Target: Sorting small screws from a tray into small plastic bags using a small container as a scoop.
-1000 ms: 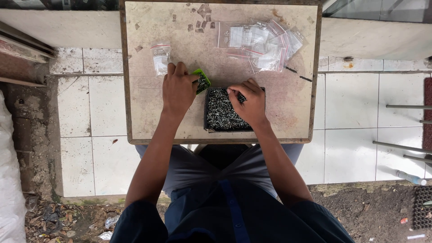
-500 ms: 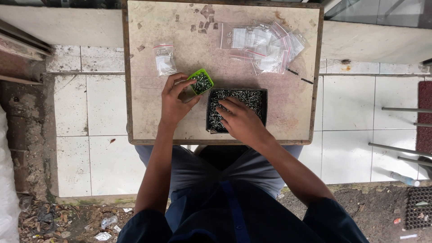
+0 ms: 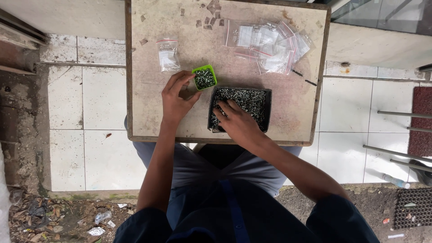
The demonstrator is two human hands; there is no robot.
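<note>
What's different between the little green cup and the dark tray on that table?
The green cup is small, bright and roughly square; the dark tray is much larger, black and rectangular. The cup sits by the left hand, whose fingertips are at its edge, while the right hand reaches into the tray. The cup lies farther from the person than the tray. Both hold small metal screws and rest on the worn wooden table.

worn wooden table (image 3: 148, 121) | white tiled floor (image 3: 90, 117) | daylight

A: What's on the table (image 3: 148, 121)?
B: Pile of clear bags (image 3: 270, 45) at its far right, single bag (image 3: 168, 55) far left.
A: Around the table?
B: White tiles (image 3: 85, 112) left, red mat (image 3: 422, 121) far right.
</note>
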